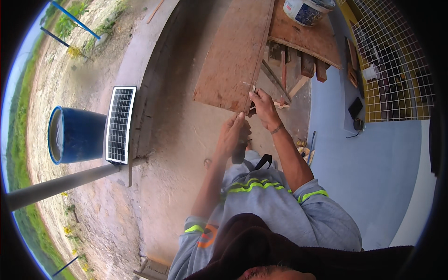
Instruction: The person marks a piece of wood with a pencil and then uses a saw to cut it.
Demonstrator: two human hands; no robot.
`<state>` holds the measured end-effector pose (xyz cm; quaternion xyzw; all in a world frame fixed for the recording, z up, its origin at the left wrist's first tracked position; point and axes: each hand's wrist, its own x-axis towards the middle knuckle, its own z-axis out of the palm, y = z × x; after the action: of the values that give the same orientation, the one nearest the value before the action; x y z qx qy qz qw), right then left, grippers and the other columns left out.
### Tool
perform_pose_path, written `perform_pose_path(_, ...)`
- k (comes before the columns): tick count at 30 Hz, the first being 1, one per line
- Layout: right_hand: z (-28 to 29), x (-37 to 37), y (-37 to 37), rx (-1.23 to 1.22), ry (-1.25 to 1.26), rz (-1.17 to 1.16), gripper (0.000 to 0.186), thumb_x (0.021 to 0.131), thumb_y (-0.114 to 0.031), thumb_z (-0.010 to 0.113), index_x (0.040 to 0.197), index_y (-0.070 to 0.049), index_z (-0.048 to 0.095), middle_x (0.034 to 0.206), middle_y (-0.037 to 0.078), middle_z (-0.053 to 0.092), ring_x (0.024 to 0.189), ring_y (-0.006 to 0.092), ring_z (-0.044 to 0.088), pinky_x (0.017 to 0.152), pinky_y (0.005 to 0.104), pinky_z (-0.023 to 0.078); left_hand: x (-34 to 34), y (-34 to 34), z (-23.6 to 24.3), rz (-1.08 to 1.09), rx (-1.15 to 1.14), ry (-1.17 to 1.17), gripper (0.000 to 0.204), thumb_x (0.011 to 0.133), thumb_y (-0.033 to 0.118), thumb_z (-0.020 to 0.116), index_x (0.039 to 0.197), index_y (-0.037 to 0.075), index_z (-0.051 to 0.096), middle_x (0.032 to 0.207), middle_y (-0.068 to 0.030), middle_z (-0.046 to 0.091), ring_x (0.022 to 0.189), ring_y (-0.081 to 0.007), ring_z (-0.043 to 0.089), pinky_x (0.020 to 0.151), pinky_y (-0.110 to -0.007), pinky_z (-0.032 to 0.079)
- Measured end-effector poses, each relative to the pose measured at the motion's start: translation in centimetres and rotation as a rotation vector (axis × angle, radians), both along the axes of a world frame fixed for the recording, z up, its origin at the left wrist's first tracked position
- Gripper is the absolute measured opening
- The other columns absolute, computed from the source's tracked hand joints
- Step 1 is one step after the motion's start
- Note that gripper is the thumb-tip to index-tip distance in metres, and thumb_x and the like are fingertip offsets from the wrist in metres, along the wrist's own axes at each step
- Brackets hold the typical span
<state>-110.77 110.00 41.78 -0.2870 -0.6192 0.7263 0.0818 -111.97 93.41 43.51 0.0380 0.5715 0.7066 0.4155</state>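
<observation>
Seen from above, a person in a grey shirt with yellow reflective stripes works at the near end of a long reddish-brown board [235, 51]. The board's long axis runs away from the person, up the picture and slightly rightward; its near corner lies directly ahead of both hands. The right hand [264, 108] is nearer, touching the corner's right edge, fingers curled around a small dark object that is too hidden to identify. The left hand [232, 135] sits just below the corner, fingertips raised to the board's edge; how far it is open cannot be told.

To the left, well apart, a blue barrel [74, 135] stands open beside a solar panel [120, 124]; its contents cannot be seen. At top right a white bucket [305, 10] rests on another plank.
</observation>
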Motion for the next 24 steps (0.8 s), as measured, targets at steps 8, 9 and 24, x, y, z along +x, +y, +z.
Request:
perform_pose_path(8,0.0,-0.5,-0.3,0.064,-0.025,0.042,0.023,0.102,-0.024,0.05,0.09,-0.004,0.054,0.077,0.004,0.058,0.059,0.0138,0.06,0.048,0.0291,0.05,-0.4,-0.3,-3.1,0.168,0.067,0.039,0.034,0.102,0.03,0.05,0.08,0.006,0.061,0.074,-0.0037,0.064,0.065,-0.0079,0.056,0.058,-0.024,0.044)
perform_pose_path(9,-0.3,-0.4,0.0,0.074,-0.027,0.036,0.023,0.101,-0.024,0.05,0.09,-0.004,0.054,0.077,0.004,0.057,0.059,0.0141,0.06,0.047,0.0294,0.05,-0.7,0.0,-3.0,0.164,0.077,0.08,0.036,0.102,0.03,0.05,0.079,0.005,0.061,0.073,-0.0045,0.064,0.063,-0.0082,0.056,0.058,-0.024,0.043)
perform_pose_path(24,0.5,-0.6,0.0,0.075,-0.017,-0.008,0.025,0.098,-0.022,0.054,0.085,-0.001,0.05,0.068,0.006,0.054,0.051,0.0159,0.058,0.042,0.0302,0.05,0.8,0.9,-2.6,0.221,-0.001,0.081,0.045,0.103,0.037,0.047,0.078,0.002,0.062,0.068,-0.0045,0.059,0.06,-0.0083,0.052,0.055,-0.025,0.042)
